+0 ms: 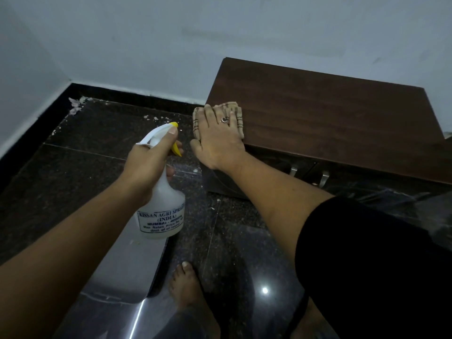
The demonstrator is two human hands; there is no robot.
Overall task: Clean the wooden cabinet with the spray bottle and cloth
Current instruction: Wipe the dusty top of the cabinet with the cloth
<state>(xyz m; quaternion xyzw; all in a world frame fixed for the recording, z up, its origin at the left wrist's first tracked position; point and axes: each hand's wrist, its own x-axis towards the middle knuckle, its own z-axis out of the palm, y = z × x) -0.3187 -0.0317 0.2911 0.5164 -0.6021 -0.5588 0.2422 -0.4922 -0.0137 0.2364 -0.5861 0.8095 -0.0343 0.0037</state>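
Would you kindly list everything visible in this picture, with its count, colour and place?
cabinet: one, dark brown, against the wall at right
handles: two, silver, on the cabinet front
cloth: one, beige with dark stripes, on the cabinet top's near left corner
bottle: one, white with yellow nozzle and trigger, held above the floor
floor: dark speckled tiles
wall: pale grey
debris: white bits, in the floor corner
ring: one, on the right grip
foot: one, bare, bottom centre
left grip: holds the bottle
right grip: presses flat on the cloth
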